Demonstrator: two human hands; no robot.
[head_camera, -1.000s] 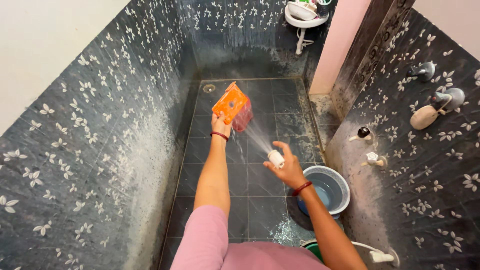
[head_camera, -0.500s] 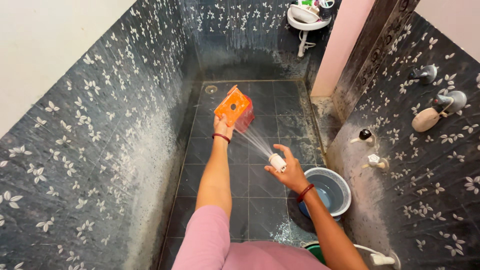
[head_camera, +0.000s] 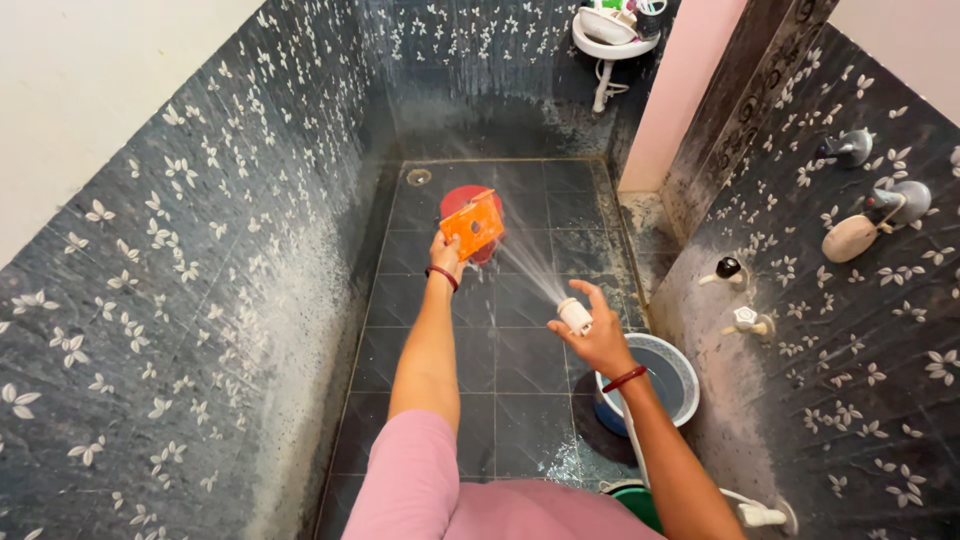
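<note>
Head view | left grip (head_camera: 447, 255) holds flat orange brush (head_camera: 472, 228) | right grip (head_camera: 598, 340) holds spraying white nozzle (head_camera: 574, 315)

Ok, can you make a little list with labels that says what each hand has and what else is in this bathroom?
place: bathroom with dark flower-pattern wall tiles and a wet dark floor
left hand: holds up an orange flat brush
right hand: holds a white spray nozzle, water spraying toward the brush
behind the brush: something red, partly hidden
near right hand: blue bucket on the floor
far corner: white basin
right wall: taps
</note>
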